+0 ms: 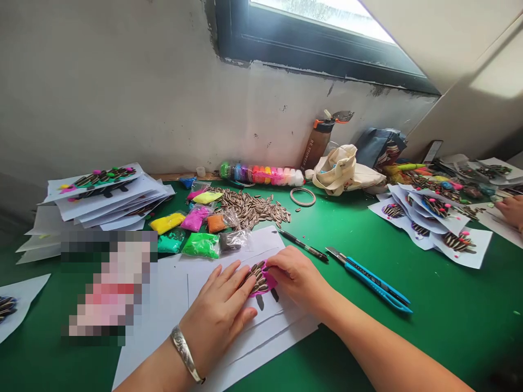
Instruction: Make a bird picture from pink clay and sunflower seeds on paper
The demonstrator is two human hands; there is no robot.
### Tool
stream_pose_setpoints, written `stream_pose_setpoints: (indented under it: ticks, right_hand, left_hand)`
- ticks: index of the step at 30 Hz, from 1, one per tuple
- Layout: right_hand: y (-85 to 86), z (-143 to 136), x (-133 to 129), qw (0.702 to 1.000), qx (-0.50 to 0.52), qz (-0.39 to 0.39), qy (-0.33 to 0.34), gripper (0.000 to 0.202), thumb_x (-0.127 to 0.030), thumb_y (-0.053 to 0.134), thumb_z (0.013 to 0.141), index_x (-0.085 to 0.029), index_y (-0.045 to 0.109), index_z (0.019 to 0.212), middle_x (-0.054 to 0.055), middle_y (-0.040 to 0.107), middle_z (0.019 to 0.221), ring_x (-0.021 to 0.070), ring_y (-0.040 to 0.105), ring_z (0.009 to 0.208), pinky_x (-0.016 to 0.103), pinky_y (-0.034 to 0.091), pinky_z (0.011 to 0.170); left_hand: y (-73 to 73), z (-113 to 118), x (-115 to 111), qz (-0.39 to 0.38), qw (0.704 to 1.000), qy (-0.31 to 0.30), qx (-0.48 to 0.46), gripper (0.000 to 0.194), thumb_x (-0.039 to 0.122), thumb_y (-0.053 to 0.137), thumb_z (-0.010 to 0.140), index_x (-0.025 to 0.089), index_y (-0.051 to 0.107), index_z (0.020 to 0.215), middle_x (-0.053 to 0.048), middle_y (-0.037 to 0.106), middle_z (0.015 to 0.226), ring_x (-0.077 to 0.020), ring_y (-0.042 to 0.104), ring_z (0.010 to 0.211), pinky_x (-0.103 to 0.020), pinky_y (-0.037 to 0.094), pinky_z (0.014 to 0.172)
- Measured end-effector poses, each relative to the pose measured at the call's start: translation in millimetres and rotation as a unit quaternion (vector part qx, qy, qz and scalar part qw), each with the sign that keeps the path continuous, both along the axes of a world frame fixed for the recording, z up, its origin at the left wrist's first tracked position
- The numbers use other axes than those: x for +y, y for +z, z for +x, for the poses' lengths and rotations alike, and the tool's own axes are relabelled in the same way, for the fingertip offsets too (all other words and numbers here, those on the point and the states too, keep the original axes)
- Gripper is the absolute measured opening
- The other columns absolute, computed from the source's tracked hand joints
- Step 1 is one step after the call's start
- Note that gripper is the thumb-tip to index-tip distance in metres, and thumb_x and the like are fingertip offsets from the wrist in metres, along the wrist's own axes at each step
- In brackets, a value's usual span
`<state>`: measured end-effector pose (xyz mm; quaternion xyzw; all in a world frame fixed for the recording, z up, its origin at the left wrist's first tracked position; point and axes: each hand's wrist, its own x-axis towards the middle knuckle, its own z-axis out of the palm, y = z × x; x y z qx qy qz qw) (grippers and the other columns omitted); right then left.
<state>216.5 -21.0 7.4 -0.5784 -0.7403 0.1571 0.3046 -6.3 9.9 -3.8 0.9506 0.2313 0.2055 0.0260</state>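
Note:
My left hand (224,299) lies spread on the white paper (163,305), its fingertips at the left edge of a pink clay shape (269,280) covered with striped sunflower seeds (258,276). At the shape's right side is my right hand (300,275), its fingers pinched together over the clay. Whatever is between those fingertips is too small and hidden to name. Two dark leg-like marks (260,302) show on the paper below the clay. A silver bracelet circles my left wrist.
Behind my hands are a seed pile (255,208) and bagged coloured clay (201,245). A pen (304,246) and blue cutter (373,283) lie to the right. Decorated papers are stacked left (118,204) and right (474,247). Another person's hand (512,209) shows at far right.

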Motion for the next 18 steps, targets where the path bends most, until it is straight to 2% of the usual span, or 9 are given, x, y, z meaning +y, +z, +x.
stream_pose_setpoints:
  ticks: [7, 18]
  right_hand:
    - [-4.6, 1.4, 3.9, 1.000, -0.009, 0.005, 0.003, 0.018, -0.011, 0.054, 0.088, -0.020, 0.070, 0.086, 0.003, 0.063, 0.078, 0.0169, 0.051, 0.078, 0.027, 0.042, 0.073]
    - [-2.6, -4.4, 7.5, 1.000, -0.021, 0.005, 0.005, 0.021, -0.009, 0.054, 0.086, -0.019, 0.069, 0.075, 0.003, 0.058, 0.072, 0.0159, 0.050, 0.076, 0.024, 0.041, 0.069]
  left_hand:
    - [-2.3, 1.8, -0.9, -0.012, 1.000, 0.001, 0.025, 0.044, 0.029, 0.053, 0.092, 0.018, 0.050, 0.134, -0.010, 0.052, 0.137, -0.0325, 0.039, 0.133, -0.057, 0.035, 0.107]
    - [-8.6, 4.1, 0.2, -0.003, 1.000, 0.001, 0.019, 0.044, 0.031, 0.053, 0.091, 0.019, 0.052, 0.133, -0.009, 0.056, 0.134, -0.0317, 0.043, 0.130, -0.056, 0.031, 0.108]
